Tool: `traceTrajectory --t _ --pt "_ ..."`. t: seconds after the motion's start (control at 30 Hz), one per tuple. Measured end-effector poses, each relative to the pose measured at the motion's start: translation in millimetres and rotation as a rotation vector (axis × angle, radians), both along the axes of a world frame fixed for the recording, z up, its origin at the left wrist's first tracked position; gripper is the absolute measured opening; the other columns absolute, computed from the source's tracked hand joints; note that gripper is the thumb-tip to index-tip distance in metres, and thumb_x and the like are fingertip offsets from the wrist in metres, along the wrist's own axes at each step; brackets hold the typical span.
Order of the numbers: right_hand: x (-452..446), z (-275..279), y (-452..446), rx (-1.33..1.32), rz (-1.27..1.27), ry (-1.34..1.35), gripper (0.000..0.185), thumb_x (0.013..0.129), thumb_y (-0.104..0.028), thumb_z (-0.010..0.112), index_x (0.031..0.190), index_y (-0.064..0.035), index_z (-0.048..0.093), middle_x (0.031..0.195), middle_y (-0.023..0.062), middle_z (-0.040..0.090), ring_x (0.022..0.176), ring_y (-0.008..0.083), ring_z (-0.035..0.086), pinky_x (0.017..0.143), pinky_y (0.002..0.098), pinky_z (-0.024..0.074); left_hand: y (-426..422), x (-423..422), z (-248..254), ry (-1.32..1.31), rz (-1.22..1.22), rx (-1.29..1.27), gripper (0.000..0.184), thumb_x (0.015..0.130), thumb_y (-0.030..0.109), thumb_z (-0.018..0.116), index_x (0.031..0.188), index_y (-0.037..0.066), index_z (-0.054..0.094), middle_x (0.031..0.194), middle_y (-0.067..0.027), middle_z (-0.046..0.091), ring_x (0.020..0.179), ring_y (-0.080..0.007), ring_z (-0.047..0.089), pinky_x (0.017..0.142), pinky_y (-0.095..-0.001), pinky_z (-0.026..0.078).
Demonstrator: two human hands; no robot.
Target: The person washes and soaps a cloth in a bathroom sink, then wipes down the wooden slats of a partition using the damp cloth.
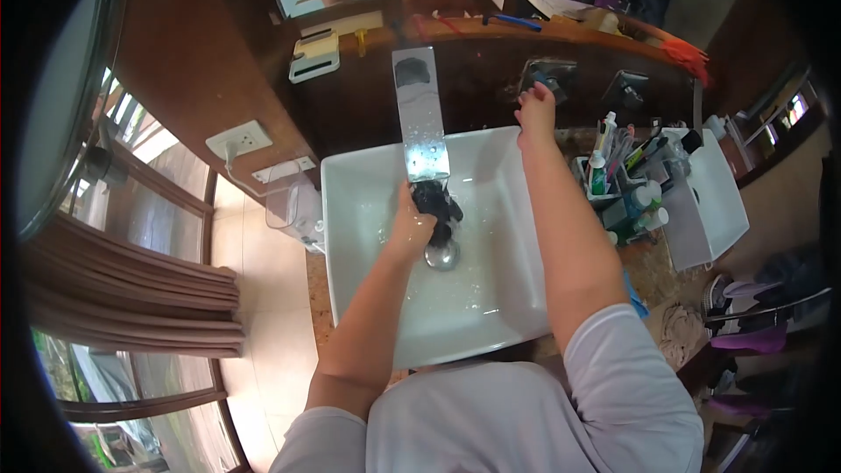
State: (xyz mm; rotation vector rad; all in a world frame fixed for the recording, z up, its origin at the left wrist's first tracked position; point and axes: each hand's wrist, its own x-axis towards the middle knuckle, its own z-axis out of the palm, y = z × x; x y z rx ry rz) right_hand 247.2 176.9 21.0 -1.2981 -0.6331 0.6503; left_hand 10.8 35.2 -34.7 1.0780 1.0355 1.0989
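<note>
Mid-frame, beneath the spout [420,114], our left hand [415,228] clasps a black cloth [436,203], thumb against it, other fingers partly hidden. It seems soft, limp, probably water-heavy and slippery; we would hold its bunched middle. Our right hand [536,114], fingers loosely bent, is at the tap handle [545,79]. Outward are the white basin [504,298], the stone surface [638,261] right, and a curtain [140,289] lower left.

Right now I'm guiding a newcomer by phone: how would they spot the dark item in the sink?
Find the white sink, then the broad metal spout over it. At the spout's lip, the left hand holds the black item. It looks bunched and dull, unlike the shiny, round drain cover beside it.
</note>
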Motion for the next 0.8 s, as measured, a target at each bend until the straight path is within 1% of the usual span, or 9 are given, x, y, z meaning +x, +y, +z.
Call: traceTrajectory --t 0.07,0.1,0.2,0.23,0.43,0.57,0.7,0.77,0.8 --pt "40 -18 36 -0.113 -0.12 0.088 0.046 0.082 -0.011 0.052 0.126 -0.0162 0.041 0.105 0.002 0.053 0.089 0.0123 0.052 0.07 0.0302 0.0417 0 1 -2 -0.002 0.013 -0.011 0.076 0.065 -0.013 0.047 0.134 0.006 0.023 0.108 -0.0162 0.05 0.096 -0.0258 0.055 0.082 -0.0324 0.045" --pt "43 -7 36 -0.174 -0.176 0.119 0.045 0.081 -0.013 0.055 0.125 -0.0147 0.045 0.112 0.0081 0.051 0.098 0.0194 0.054 0.078 0.0351 0.0443 0 3 -3 0.007 0.031 -0.027 0.077 0.063 -0.015 0.045 0.134 0.006 0.024 0.106 -0.0139 0.049 0.095 -0.0243 0.054 0.081 -0.0324 0.045" --pt "36 25 17 -0.141 -0.141 -0.889 0.042 0.081 -0.016 0.056 0.122 -0.0096 0.05 0.125 0.0152 0.046 0.112 0.0327 0.049 0.094 0.0377 0.0395 -1 6 5 0.032 0.052 -0.078 0.076 0.063 -0.015 0.046 0.132 0.006 0.026 0.106 -0.0116 0.047 0.095 -0.022 0.051 0.081 -0.0319 0.044" --pt "36 40 12 -0.224 -0.011 -1.044 0.044 0.08 -0.018 0.058 0.123 -0.0129 0.051 0.128 0.014 0.042 0.113 0.0342 0.048 0.094 0.0401 0.0405 -2 6 8 0.01 0.043 -0.099 0.075 0.063 -0.014 0.047 0.132 0.006 0.026 0.106 -0.0116 0.047 0.095 -0.0219 0.051 0.081 -0.0318 0.044" --pt "56 66 15 -0.658 0.307 -1.164 0.038 0.079 -0.024 0.061 0.114 -0.0129 0.053 0.125 0.0104 0.046 0.112 0.0317 0.05 0.092 0.0404 0.0419 -3 9 21 0.159 0.042 -0.071 0.069 0.065 -0.006 0.058 0.127 0.003 0.029 0.105 -0.0125 0.047 0.095 -0.0222 0.052 0.082 -0.0325 0.045" --pt "55 58 4 -0.578 0.244 -1.121 0.039 0.078 -0.024 0.063 0.112 -0.0101 0.05 0.12 0.0131 0.047 0.111 0.0324 0.05 0.091 0.0406 0.0423 -1 12 9 0.195 0.068 -0.044 0.066 0.067 0.007 0.073 0.121 0.001 0.035 0.105 -0.0128 0.049 0.095 -0.0223 0.054 0.079 -0.032 0.048" --pt "27 13 -10 0.096 -0.198 -1.062 0.032 0.079 -0.015 0.064 0.108 -0.0052 0.053 0.107 0.0152 0.051 0.093 0.0294 0.057 0.085 0.0357 0.0456 1 7 15 0.277 0.135 -0.07 0.051 0.068 0.016 0.078 0.107 0.0 0.049 0.102 -0.0108 0.052 0.094 -0.0194 0.054 0.076 -0.03 0.048" --pt "-14 7 -47 0.044 0.237 -0.185 0.023 0.084 -0.01 0.057 0.105 -0.0099 0.049 0.1 0.0069 0.052 0.072 0.0154 0.058 0.058 0.0303 0.0479 -2 6 27 0.321 0.187 -0.068 0.041 0.068 0.016 0.077 0.098 0.0 0.054 0.099 -0.0116 0.054 0.091 -0.0198 0.055 0.076 -0.0306 0.047" --pt "-44 5 -78 0.024 0.308 0.134 0.023 0.086 -0.017 0.057 0.106 -0.0128 0.046 0.1 0.0054 0.052 0.073 0.016 0.057 0.054 0.0307 0.0462 -3 7 31 0.341 0.214 -0.066 0.036 0.069 0.016 0.076 0.094 0.001 0.056 0.097 -0.012 0.056 0.09 -0.02 0.056 0.077 -0.0309 0.046"
